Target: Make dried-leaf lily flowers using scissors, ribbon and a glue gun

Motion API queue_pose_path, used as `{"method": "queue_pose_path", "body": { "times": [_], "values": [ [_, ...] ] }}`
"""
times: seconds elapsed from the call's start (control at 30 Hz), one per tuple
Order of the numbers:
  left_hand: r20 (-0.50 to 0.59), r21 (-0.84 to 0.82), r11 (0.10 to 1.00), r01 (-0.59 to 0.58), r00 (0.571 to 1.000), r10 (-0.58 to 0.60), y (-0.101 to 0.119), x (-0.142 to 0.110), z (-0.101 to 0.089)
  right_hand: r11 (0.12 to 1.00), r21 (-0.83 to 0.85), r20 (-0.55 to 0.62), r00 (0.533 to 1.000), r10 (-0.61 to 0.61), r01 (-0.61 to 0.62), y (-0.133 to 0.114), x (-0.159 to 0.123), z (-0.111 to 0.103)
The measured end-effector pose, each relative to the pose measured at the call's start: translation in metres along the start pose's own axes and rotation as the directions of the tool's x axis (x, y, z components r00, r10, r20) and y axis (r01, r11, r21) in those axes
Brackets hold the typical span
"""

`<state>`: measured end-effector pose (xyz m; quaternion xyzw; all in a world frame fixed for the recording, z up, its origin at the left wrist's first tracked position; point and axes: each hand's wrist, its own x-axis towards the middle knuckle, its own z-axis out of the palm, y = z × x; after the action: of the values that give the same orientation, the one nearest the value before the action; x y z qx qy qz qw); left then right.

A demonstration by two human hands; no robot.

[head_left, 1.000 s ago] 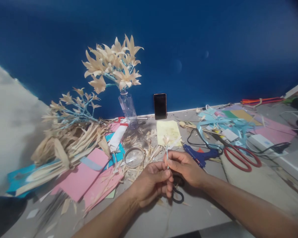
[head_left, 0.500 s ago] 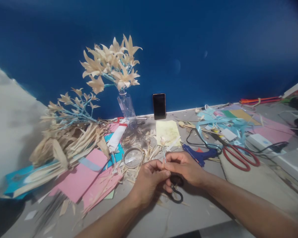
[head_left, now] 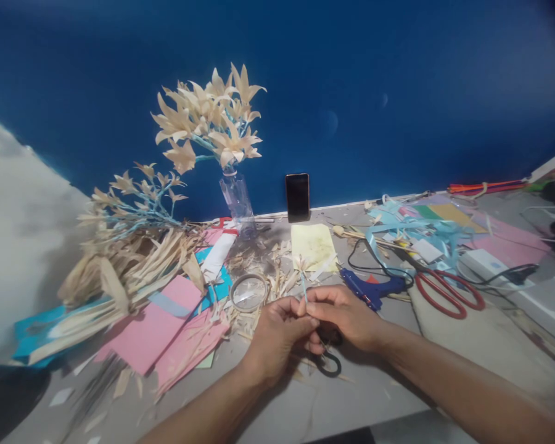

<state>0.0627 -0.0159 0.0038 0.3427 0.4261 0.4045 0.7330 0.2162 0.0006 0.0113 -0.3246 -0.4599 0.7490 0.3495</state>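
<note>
Leaning further left than a second ago, the small pale flower (head_left: 300, 264) tops a thin blue stem (head_left: 304, 288) above the hands, before the yellow paper (head_left: 312, 240). The right hand (head_left: 346, 317) has its fingers pinching the stem; the left hand (head_left: 277, 342) curls its fingers near the lower end, but I cannot tell whether they grip it. Beneath lies a black handle loop (head_left: 335, 372) on the bench (head_left: 287, 407). To the right rests a blue glue gun (head_left: 372, 290), to the left a tape ring (head_left: 250, 310); farther off stands a phone (head_left: 298, 197).

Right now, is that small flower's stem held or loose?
Held: the pale blue stem sticks out where the left hand and right hand meet.
</note>
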Motion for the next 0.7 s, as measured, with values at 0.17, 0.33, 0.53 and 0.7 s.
{"method": "queue_pose_path", "body": {
  "times": [0.17, 0.33, 0.53, 0.7],
  "values": [
    [-0.092, 0.024, 0.999, -0.031, 0.995, 0.033, 0.002, -0.002, 0.005, 0.999, -0.038, -0.087, 0.996, 0.018, -0.021, -0.005, -0.002, 0.009],
    [-0.038, 0.016, 1.0, -0.025, 0.999, 0.026, 0.004, -0.001, 0.003, 0.992, -0.122, -0.14, 0.99, -0.031, 0.014, -0.004, -0.002, 0.009],
    [0.035, -0.081, 0.996, -0.037, 0.999, 0.04, 0.009, -0.003, -0.004, 0.991, -0.128, -0.123, 0.991, -0.061, 0.045, -0.003, -0.001, -0.001],
    [0.055, -0.061, 0.991, -0.115, 0.991, 0.118, 0.011, -0.005, -0.007, 0.991, -0.12, -0.074, 0.995, -0.062, 0.053, -0.005, 0.0, -0.002]
  ]
}}
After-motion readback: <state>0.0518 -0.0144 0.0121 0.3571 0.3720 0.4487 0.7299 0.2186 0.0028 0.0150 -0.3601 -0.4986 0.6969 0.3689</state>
